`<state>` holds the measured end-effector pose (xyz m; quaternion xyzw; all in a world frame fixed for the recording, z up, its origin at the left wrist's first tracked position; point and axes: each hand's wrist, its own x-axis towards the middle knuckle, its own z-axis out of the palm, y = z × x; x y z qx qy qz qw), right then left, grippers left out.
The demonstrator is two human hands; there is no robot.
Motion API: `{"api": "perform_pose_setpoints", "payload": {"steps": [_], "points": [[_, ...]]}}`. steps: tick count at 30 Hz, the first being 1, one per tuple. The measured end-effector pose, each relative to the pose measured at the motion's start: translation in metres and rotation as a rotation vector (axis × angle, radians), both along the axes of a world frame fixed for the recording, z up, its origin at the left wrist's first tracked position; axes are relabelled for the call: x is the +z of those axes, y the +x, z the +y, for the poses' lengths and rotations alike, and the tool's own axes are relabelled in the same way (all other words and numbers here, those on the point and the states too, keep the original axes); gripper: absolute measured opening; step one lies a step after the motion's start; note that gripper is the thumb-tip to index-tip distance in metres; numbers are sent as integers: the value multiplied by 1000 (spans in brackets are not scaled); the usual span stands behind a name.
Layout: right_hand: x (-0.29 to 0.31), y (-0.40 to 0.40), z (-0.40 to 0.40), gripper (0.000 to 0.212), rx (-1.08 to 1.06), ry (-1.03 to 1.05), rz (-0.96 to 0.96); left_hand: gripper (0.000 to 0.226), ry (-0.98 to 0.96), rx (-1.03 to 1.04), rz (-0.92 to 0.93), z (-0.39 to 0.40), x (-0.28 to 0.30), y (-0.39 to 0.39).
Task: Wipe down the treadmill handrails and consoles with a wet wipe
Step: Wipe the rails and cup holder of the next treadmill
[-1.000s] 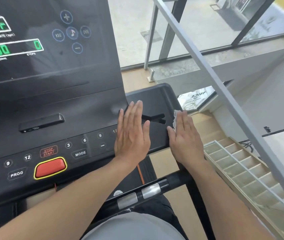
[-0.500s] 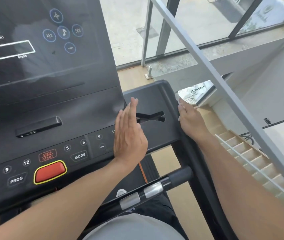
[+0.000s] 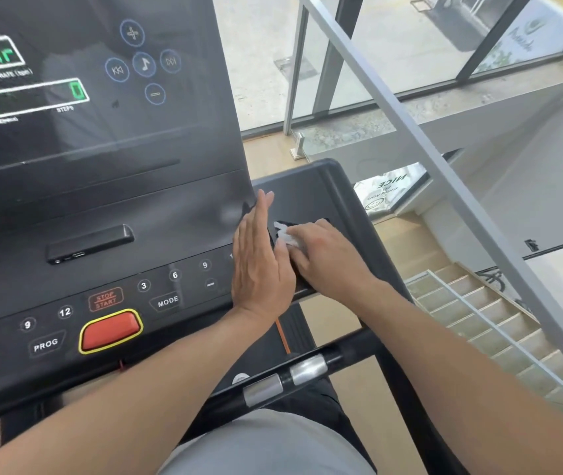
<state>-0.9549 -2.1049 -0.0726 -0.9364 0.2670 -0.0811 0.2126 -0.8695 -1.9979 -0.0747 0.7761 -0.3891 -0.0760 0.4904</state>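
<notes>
Bare left forearm (image 3: 156,389), bare right forearm (image 3: 472,365), no sleeves in view, grey garment (image 3: 266,443) at waist

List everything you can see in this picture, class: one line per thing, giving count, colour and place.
Console: one, black, left, green readouts lit.
Red button: one, yellow-edged, lower left of console.
Side tray: one, black, right of console.
Wet wipe: one, white, on the tray under the right hand.
Handrail: one, black with silver pads, bottom centre.
Stairs: one flight, beige, lower right.
Left hand: flat on console edge.
Right hand: presses the wipe.
</notes>
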Motion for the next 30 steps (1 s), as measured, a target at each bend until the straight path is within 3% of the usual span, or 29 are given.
{"api": "perform_pose_setpoints", "payload": {"steps": [4,7,11,13,15,18,20,21,23,24,26,30], "points": [[3,-22,-7,20,-163,-102,-43,76,6,3,-1,0,-1,0],[-7,-9,17,27,-140,-28,-127,74,15,3,-14,-1,0,0],[-14,18,23,23,-113,23,-85,65,32,19,-16,-3,0,0],[-2,8,10,29,-141,150,-130,63,50,0,-43,-3,0,1],[19,-12,-6,31,-345,226,-287,60,79,-18,-76,-2,0,1],[41,-41,-34,31,-663,-41,-504,59,191,-76,-206,-5,0,2],[33,-55,-43,38,-601,-106,-357,58,321,-143,-344,-8,-2,1],[22,-61,-41,45,-510,-42,-210,57,391,-176,-407,-10,-4,0],[-7,-69,-24,70,-293,83,113,57,499,-217,-495,-12,-7,1],[-22,-72,-18,79,-221,28,208,58,532,-224,-520,-14,-9,1],[-36,-72,-18,86,-181,-70,285,58,574,-230,-551,-16,-10,0],[-22,-34,-54,81,-201,65,289,61,648,-256,-600,-17,-8,-2]]}}
